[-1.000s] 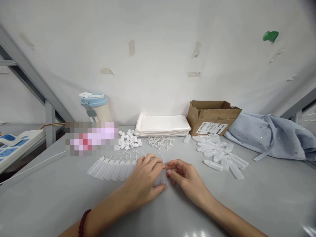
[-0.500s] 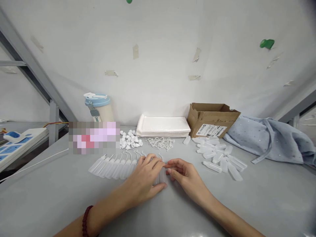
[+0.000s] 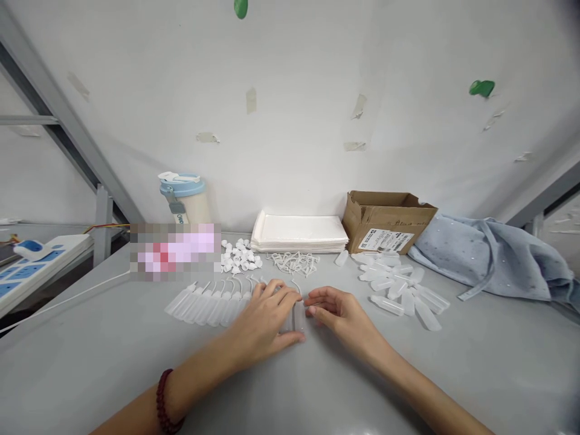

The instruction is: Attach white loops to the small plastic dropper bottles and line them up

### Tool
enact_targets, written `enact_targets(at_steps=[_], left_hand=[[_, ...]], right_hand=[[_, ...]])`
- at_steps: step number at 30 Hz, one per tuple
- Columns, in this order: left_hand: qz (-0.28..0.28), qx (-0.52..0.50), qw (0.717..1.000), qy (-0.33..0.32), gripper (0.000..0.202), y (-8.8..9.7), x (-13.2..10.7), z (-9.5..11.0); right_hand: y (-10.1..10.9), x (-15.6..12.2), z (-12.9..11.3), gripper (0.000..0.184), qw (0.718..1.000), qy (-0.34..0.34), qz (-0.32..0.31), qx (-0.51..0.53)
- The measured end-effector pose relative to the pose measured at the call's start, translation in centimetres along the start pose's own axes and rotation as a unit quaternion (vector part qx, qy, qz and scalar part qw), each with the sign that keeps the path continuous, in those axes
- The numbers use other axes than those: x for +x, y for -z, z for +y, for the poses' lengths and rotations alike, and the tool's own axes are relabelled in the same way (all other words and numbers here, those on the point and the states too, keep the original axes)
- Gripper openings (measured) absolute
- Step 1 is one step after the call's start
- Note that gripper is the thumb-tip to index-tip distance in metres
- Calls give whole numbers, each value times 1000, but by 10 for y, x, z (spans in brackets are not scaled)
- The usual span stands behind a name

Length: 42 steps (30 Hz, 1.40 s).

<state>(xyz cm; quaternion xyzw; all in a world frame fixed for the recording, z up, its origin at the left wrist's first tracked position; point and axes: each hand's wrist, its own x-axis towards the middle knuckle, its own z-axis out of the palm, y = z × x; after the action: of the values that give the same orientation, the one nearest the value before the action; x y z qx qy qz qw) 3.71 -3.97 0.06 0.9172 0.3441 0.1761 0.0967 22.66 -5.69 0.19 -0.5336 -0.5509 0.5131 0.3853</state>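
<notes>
Over the right end of a row of translucent, thin-spouted plastic bottles [image 3: 220,308] on the smooth grey table [image 3: 317,393], my left hand [image 3: 274,311] lies spread, hiding several. My right hand [image 3: 338,311]: half-curled, thumb apart from fingers, just beside the last bottle; can't tell if touching. Beyond: pale bent tubes [image 3: 296,263], small white plastic caps [image 3: 244,264]. Rightward: loose translucent bottles [image 3: 397,289]. Brown cardboard box [image 3: 389,217]: white printed label [image 3: 387,240], too small to read. Blue-lidded cream tumbler [image 3: 194,202]: dark lettering, unclear; pixelated pink patch [image 3: 181,251] hides its base.
</notes>
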Motion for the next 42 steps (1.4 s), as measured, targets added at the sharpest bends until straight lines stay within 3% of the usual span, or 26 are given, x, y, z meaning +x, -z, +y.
enact_targets(at_steps=[30,42], left_hand=[[-25,-11,1000,15,43,2,-2,2],[-18,-18,999,25,53,-1,-2,1]], right_hand=[[-1,0,2,24,1000,-13,-28,-3],[6,4,1,24,999,2,-2,-44]])
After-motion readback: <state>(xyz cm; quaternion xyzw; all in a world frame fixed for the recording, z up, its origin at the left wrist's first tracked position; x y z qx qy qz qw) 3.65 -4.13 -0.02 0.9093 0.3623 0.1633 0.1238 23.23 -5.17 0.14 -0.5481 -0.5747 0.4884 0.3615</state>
